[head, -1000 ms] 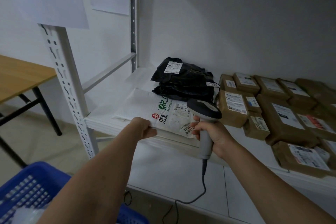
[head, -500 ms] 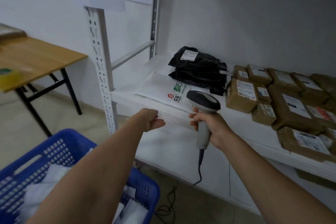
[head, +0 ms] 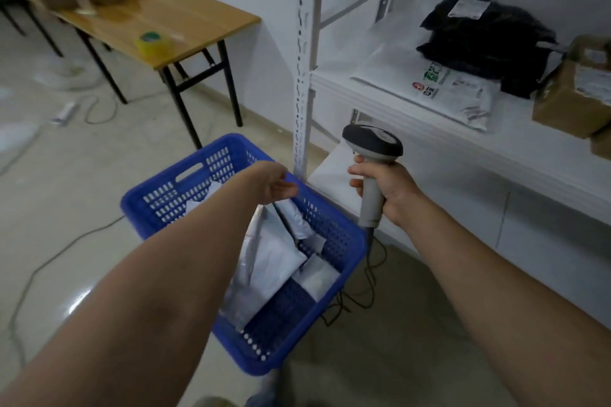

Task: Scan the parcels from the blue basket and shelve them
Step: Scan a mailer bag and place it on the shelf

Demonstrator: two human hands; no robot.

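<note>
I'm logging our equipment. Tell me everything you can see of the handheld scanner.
The scanner is a pistol-shaped unit, seemingly plastic: dark grey head, light grey handle. The right hand grips the handle, holding it upright, head on top, between the blue basket and the white shelf. A dark cable hangs from its base towards the floor.

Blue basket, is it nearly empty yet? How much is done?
Partly done. A white printed mailer bag, black plastic bags and brown cardboard boxes already lie on the white metal shelf. The right hand grips the grey handheld scanner; the empty left hand hovers over the blue plastic basket. Several white parcels there await scanning.
</note>
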